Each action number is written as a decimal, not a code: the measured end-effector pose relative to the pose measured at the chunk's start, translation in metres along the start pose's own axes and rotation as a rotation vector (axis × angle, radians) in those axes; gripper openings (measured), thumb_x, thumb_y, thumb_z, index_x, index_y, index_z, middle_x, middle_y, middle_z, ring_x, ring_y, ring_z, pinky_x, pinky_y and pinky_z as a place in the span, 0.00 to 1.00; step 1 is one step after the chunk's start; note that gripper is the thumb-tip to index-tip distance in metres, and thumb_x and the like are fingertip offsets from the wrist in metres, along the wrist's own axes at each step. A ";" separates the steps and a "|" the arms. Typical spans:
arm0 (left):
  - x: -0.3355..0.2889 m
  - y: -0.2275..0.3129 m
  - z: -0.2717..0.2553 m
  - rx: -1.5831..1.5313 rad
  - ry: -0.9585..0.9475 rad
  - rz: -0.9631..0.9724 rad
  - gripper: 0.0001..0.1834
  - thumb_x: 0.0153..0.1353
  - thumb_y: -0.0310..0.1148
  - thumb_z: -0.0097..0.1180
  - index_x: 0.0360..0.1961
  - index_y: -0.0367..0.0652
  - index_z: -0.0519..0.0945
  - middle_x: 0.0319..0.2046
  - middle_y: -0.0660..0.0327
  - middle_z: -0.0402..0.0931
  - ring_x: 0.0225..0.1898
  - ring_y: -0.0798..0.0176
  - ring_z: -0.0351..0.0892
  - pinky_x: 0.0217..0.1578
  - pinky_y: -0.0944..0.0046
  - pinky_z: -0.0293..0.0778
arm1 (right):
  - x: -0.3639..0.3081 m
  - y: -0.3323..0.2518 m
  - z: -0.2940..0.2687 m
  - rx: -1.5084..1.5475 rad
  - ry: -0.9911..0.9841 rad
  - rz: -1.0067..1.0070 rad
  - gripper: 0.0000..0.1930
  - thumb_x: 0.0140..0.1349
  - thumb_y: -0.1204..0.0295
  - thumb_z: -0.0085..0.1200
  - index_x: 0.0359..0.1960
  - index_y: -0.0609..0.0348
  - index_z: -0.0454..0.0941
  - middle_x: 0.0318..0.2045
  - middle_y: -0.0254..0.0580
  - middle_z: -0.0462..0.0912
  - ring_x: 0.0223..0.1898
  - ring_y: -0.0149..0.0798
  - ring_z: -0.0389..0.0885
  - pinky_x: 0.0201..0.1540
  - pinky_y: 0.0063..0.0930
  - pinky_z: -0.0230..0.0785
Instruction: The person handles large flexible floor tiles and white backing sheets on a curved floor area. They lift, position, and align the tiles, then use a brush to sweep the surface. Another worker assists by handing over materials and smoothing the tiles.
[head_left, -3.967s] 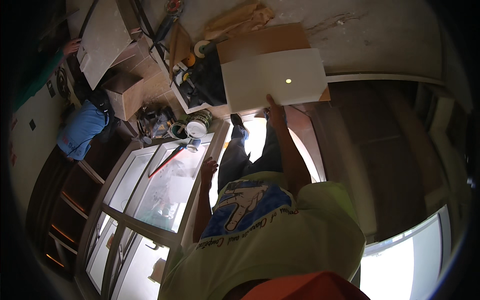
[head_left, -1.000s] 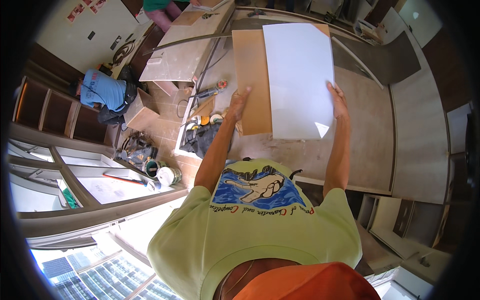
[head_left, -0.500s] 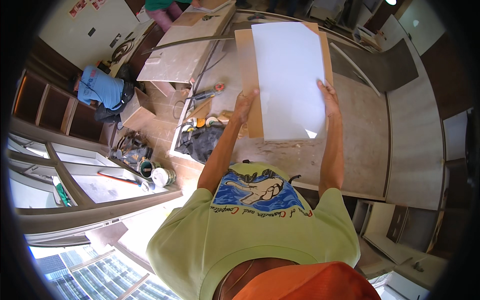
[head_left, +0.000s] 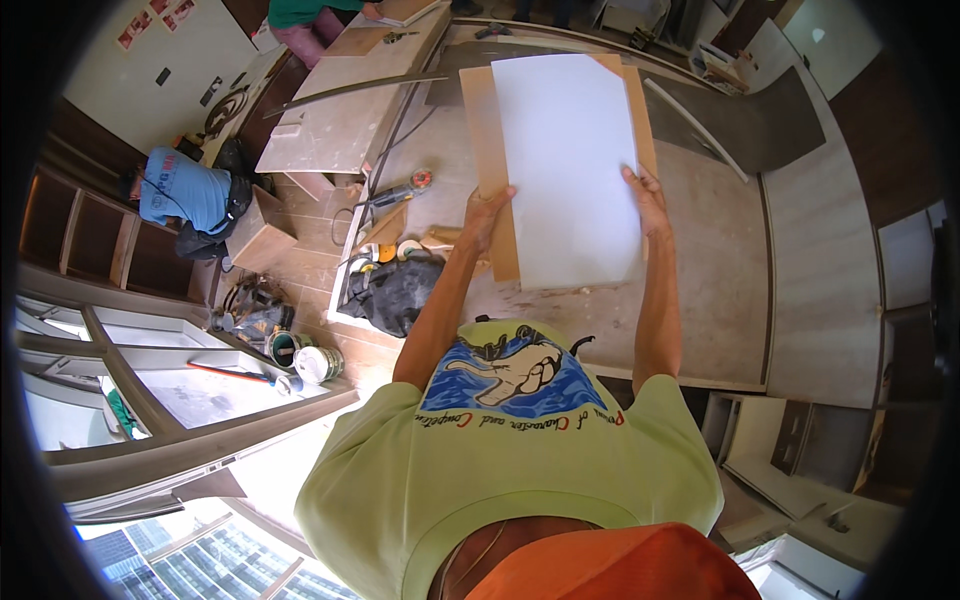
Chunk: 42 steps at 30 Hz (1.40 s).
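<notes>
1. Two hands hold one white panel (head_left: 572, 170) layered over brown board (head_left: 488, 150), at the upper centre of the frame.
2. My left hand (head_left: 487, 218) is closed on the brown board's left edge, thumb reaching the white panel's margin.
3. My right hand (head_left: 649, 203) clamps the right edges, thumb on the white face.
4. Brown shows on both sides; I cannot tell whether it is one piece.
5. Beyond the panel lies a large worktop (head_left: 715, 310); left of centre are an angle grinder (head_left: 398, 192) and black cloth (head_left: 395, 298).
</notes>
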<state>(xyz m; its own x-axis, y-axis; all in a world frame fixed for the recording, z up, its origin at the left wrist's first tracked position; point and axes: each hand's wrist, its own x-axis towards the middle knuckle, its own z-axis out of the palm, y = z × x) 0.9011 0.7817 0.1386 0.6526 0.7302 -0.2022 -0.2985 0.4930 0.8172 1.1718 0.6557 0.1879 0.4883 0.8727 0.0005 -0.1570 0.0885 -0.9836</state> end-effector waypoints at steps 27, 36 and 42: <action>0.015 -0.032 -0.032 -0.076 0.140 0.074 0.13 0.56 0.32 0.61 0.40 0.41 0.74 0.32 0.64 0.75 0.30 0.67 0.77 0.30 0.67 0.77 | -0.104 0.113 -0.027 0.040 0.939 -0.045 0.27 0.61 0.56 0.55 0.55 0.61 0.67 0.49 0.45 0.72 0.46 0.38 0.71 0.44 0.28 0.66; 0.013 -0.044 -0.042 -0.194 0.094 -0.023 0.17 0.58 0.32 0.59 0.47 0.40 0.72 0.37 0.60 0.76 0.36 0.63 0.78 0.36 0.63 0.78 | -0.128 0.123 0.055 0.386 0.572 0.126 0.19 0.60 0.61 0.58 0.46 0.62 0.75 0.40 0.34 0.77 0.41 0.27 0.73 0.44 0.21 0.66; 0.000 -0.028 -0.028 -0.250 0.064 0.011 0.17 0.59 0.31 0.58 0.48 0.39 0.71 0.38 0.61 0.76 0.38 0.62 0.78 0.39 0.62 0.78 | -0.119 0.120 0.062 0.293 0.597 0.029 0.19 0.60 0.61 0.57 0.43 0.66 0.76 0.38 0.34 0.78 0.40 0.25 0.73 0.43 0.20 0.65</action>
<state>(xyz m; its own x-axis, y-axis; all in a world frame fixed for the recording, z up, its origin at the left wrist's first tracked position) 0.8905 0.7813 0.1009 0.6053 0.7607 -0.2342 -0.4733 0.5806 0.6624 1.0421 0.5920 0.0814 0.8589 0.4679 -0.2084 -0.3631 0.2692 -0.8920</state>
